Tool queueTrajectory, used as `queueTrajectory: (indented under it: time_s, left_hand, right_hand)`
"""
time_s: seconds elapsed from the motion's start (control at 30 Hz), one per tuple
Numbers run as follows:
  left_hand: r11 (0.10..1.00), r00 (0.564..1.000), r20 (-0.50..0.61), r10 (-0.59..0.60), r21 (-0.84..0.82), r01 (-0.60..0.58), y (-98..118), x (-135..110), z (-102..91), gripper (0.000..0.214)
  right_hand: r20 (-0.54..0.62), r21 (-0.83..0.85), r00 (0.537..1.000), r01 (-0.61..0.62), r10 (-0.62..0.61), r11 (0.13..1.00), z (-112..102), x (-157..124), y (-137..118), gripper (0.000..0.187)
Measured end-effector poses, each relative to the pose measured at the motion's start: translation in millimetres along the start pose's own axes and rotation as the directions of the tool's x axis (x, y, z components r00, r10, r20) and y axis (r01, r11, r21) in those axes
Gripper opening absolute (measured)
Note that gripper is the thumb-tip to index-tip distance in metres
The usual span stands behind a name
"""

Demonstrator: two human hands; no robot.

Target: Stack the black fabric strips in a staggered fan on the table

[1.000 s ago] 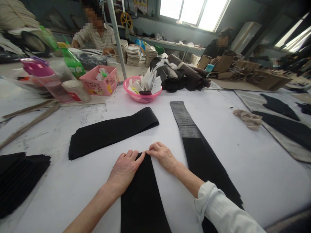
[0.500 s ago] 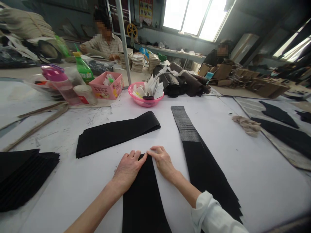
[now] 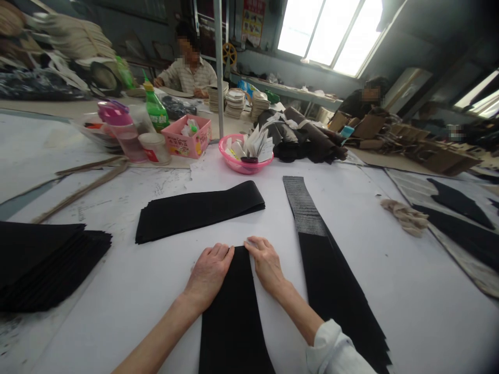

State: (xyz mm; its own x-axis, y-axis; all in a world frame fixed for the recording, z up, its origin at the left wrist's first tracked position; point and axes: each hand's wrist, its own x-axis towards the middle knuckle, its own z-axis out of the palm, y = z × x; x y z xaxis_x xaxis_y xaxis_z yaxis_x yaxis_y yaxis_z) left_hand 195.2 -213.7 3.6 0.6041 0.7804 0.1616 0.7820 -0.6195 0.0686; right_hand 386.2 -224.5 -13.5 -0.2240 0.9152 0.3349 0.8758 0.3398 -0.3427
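A long black fabric-like strip (image 3: pixel 236 311) lies flat in front of me, its narrow end pointing away. At that end's left corner my left hand (image 3: pixel 208 272) is closed, thumb and curled fingers on the edge. My right hand (image 3: pixel 267 267) pinches the right corner the same way. To the right lies a fanned stack of black strips (image 3: pixel 335 280), whose far part shows a grey, streaked band (image 3: pixel 306 208). Beyond my hands is a folded black stack (image 3: pixel 198 210), its bend at the right.
More black pieces (image 3: pixel 47 265) are piled at the left on the white table (image 3: pixel 413 301). A pink basket (image 3: pixel 245 167) with papers, a pink box (image 3: pixel 187 143) and a green bottle (image 3: pixel 156 109) stand farther back. A crumpled cloth (image 3: pixel 405 215) lies right. Two people sit beyond.
My thumbs, close together at the strip's far edge before, are now apart, one at each corner. The whole view has shifted, so things appear farther right.
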Motion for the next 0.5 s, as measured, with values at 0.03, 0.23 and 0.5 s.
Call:
queueTrajectory:
  time_s: [0.03,0.23,0.5]
  left_hand:
    - [1.0,1.0,-0.008,-0.009,-0.007,0.009,0.6,0.1,-0.1,0.038]
    - [0.998,0.997,-0.03,-0.064,-0.032,0.063,1.7,-3.6,2.9,0.024]
    - [0.984,0.982,-0.05,-0.18,-0.012,0.179,-1.8,-20.1,8.3,0.038]
  right_hand:
    - [-0.002,0.01,1.0,-0.01,0.01,1.0,0.1,2.5,-6.5,0.037]
    - [0.027,-0.003,0.993,0.116,-0.116,0.993,19.3,4.4,-38.9,0.042]
    - [0.076,-0.153,0.988,0.144,-0.134,0.978,31.0,-3.4,-31.4,0.044]
